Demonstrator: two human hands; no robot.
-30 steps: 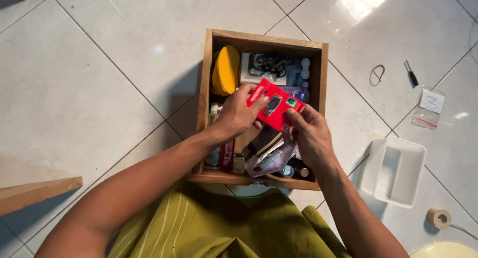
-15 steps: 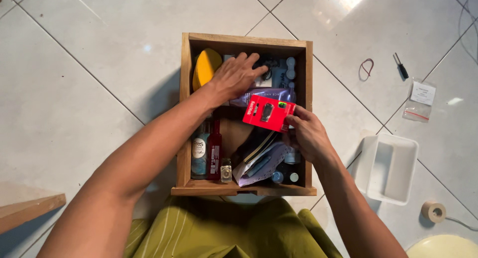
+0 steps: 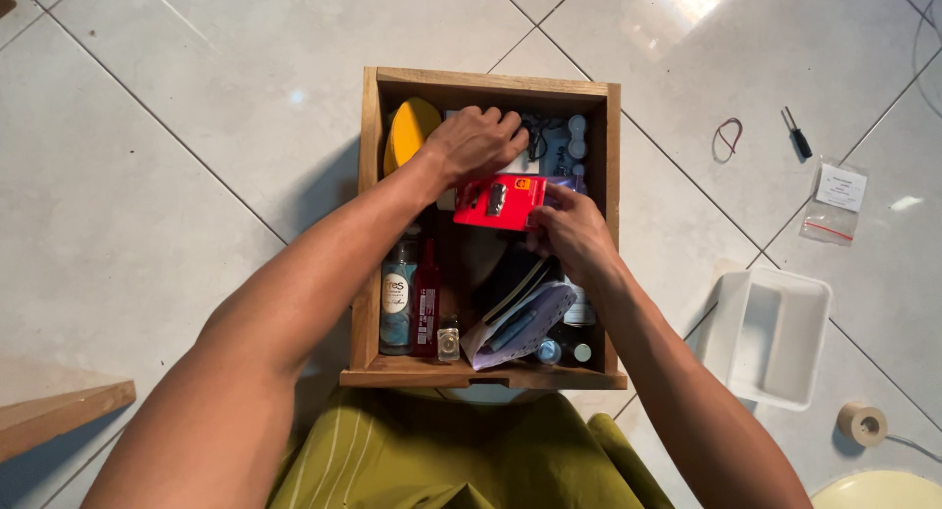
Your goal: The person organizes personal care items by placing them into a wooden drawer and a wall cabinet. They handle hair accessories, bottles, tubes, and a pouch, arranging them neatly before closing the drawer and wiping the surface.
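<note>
Head view, right hand (image 3: pixel 574 236) gripping red card pack (image 3: pixel 500 202), long axis left-right

I am at home, sitting low over a floor (image 3: pixel 177 126) of large glossy white tiles with thin grey joints, light glaring off them. A wooden drawer (image 3: pixel 369 224) pulled from its furniture rests against my lap, crammed with household odds and ends: a blue toiletry bottle (image 3: pixel 397 295), a slim red bottle (image 3: pixel 427 308), a yellow rounded thing (image 3: pixel 409 128), a lilac pouch (image 3: pixel 525 322) and a red blister pack (image 3: pixel 500 202). Loose domestic bits lie around on the tiles: a rubber band (image 3: pixel 728 136), a small screwdriver (image 3: pixel 796 133), a little plastic bag (image 3: pixel 834 200), a white plastic tray (image 3: pixel 770 337) and a roll of tape (image 3: pixel 863 424). A wooden furniture edge (image 3: pixel 59 416) juts in nearby.
</note>
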